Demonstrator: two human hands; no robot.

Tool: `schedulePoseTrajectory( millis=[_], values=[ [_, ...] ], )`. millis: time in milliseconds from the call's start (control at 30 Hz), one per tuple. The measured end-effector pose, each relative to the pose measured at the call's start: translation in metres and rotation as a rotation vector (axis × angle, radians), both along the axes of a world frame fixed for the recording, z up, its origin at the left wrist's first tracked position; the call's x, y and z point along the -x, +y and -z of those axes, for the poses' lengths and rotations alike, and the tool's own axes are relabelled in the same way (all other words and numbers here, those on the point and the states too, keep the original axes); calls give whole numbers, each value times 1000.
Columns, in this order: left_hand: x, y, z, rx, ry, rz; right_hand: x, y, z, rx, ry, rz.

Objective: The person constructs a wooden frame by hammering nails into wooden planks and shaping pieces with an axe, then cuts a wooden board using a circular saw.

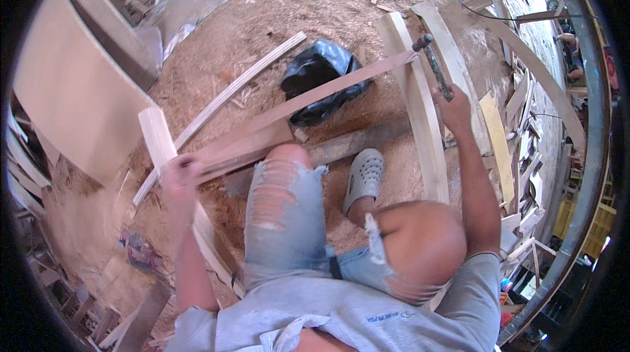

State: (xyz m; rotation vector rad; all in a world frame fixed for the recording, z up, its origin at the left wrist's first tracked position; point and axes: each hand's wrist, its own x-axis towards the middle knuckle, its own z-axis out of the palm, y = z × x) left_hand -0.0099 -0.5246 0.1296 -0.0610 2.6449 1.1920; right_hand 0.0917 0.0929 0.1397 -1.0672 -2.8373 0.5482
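My right hand (454, 110) is wrapped around the handle of a hammer (434, 66). The hammer's head lies close to the right end of a long wooden slat (341, 81), where the slat meets a pale, thick board (422, 112). At the slat's other end, my left hand (181, 173) is closed around it, blurred by motion, beside a pale wooden post (159, 134). Under the slat, a second, darker board (262, 148) runs across in front of my knee. What the left fingertips touch is partly hidden.
Behind the slat sits a black plastic bag (319, 63). A grooved wooden strip (230, 93) lies on the sawdust-covered floor. A large curved panel (75, 83) stands at the left, above a red power tool (140, 250). Scrap wood and a yellowish plank (497, 148) line the right.
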Motion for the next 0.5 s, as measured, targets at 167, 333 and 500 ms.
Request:
schedulePoseTrajectory(
  millis=[167,333,500],
  values=[
    [2,-208,141,654,58,-781,46,25,64,228,219,124],
    [-5,-207,200,-33,-106,-715,92,52,90,456,269,292],
    [-17,-278,193,123,124,-403,94,61,101,660,257,272]
  ],
)
